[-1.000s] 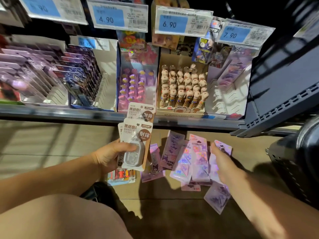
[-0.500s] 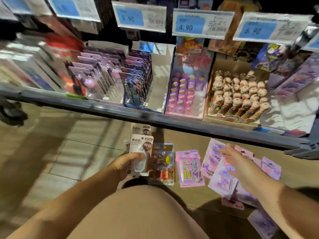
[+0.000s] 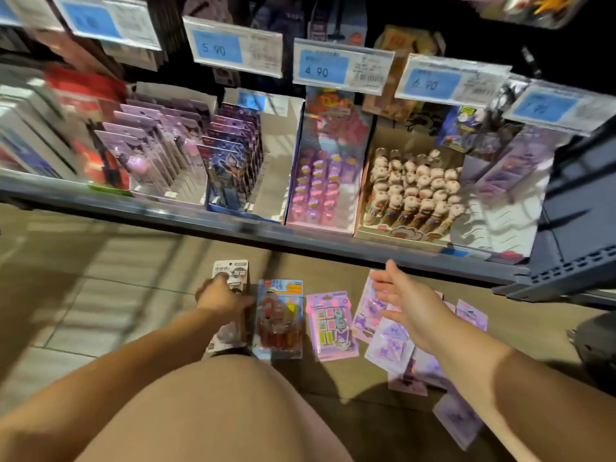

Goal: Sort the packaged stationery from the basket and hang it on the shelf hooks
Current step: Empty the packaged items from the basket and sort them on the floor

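Blue price tags are lining the shelf edge. The first tag (image 3: 218, 48) is reading 5.90, the second tag (image 3: 316, 72) is showing 4.90, and the third tag (image 3: 425, 84) is giving 6.90. The fourth tag (image 3: 538, 109) is smearing out, possibly 7.90. The white pack (image 3: 230, 271) is carrying Chinese characters, too blurred for reading.

Both bare forearms reach fwd & down, L hand (image 3: 222, 299) palm-down w/ thumb & fingers curled round a white pack (image 3: 233, 270), R hand (image 3: 408, 300) apart to its right, fingers straight & loosely spread, holding nothing.
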`<state>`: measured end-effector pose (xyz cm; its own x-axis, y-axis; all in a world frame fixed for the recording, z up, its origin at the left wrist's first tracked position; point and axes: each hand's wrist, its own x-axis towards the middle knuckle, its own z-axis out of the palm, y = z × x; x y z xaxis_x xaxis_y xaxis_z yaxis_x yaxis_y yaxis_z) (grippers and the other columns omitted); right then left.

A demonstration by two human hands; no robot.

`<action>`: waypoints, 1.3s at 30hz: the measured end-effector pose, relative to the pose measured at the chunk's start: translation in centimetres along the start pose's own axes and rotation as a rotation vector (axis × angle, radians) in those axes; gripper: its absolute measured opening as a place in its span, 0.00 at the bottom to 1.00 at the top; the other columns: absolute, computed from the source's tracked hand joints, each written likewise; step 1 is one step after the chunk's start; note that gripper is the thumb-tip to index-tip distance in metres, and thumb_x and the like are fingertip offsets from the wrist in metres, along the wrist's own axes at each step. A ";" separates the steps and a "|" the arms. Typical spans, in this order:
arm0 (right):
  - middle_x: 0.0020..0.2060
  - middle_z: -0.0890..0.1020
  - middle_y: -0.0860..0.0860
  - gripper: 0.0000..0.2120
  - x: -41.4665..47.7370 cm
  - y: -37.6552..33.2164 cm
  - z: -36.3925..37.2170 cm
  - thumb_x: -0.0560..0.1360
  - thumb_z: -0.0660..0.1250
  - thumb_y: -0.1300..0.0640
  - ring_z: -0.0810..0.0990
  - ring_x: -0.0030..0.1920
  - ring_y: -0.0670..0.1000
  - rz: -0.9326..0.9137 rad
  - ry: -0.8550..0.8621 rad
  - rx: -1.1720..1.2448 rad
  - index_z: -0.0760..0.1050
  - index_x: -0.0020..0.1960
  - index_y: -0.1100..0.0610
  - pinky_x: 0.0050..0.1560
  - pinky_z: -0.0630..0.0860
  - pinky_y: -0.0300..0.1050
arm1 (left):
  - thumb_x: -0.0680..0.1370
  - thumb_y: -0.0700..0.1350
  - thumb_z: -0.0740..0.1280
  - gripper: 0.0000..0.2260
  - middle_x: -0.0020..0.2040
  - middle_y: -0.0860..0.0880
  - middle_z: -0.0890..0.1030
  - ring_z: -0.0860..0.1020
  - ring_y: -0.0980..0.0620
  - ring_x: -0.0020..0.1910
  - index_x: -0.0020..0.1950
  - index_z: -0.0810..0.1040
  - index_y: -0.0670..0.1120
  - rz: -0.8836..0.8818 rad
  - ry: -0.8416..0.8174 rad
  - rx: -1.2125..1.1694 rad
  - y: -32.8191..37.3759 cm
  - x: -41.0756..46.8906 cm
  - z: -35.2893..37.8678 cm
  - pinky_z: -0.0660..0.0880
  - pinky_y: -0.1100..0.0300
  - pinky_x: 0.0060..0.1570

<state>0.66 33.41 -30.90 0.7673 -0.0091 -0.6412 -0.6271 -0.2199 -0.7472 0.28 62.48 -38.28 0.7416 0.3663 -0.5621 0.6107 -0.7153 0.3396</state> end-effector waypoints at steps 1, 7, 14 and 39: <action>0.62 0.77 0.54 0.17 -0.2 -0.3 -0.1 0.81 0.55 0.42 0.75 0.61 0.52 0.002 0.015 -0.013 0.77 0.54 0.51 0.62 0.72 0.51 | 0.73 0.54 0.73 0.22 0.61 0.44 0.79 0.77 0.44 0.60 0.63 0.76 0.45 0.088 -0.068 0.027 1.9 -0.7 -0.1 0.72 0.57 0.57; 0.50 0.78 0.54 0.05 -3.4 -3.6 -3.8 0.81 0.61 0.54 0.77 0.47 0.51 -0.109 0.132 -0.158 0.73 0.46 0.50 0.44 0.73 0.42 | 0.78 0.53 0.68 0.16 0.57 0.49 0.79 0.77 0.49 0.57 0.62 0.77 0.46 0.667 -0.337 0.238 14.5 -7.7 -1.2 0.69 0.63 0.50; 0.48 0.79 0.46 0.07 -10.4 -8.8 -15.1 0.80 0.60 0.50 0.80 0.50 0.49 -0.382 0.372 -0.375 0.74 0.45 0.45 0.51 0.77 0.48 | 0.83 0.56 0.56 0.20 0.63 0.40 0.76 0.75 0.42 0.61 0.65 0.73 0.43 0.966 -0.376 0.331 28.0 -16.6 1.0 0.68 0.58 0.54; 0.52 0.75 0.52 0.22 -18.0 15.8 -46.0 0.77 0.66 0.47 0.75 0.51 0.52 0.478 0.589 -0.628 0.72 0.65 0.58 0.41 0.72 0.39 | 0.80 0.46 0.65 0.20 0.59 0.50 0.75 0.73 0.52 0.57 0.69 0.65 0.43 0.990 -0.321 -0.477 38.2 -27.7 17.1 0.64 0.66 0.53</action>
<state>-16.88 -14.74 -23.14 0.5029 -0.6790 -0.5348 -0.8342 -0.5433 -0.0945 -1.64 14.82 -22.67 0.8927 -0.4495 -0.0320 -0.1076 -0.2816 0.9535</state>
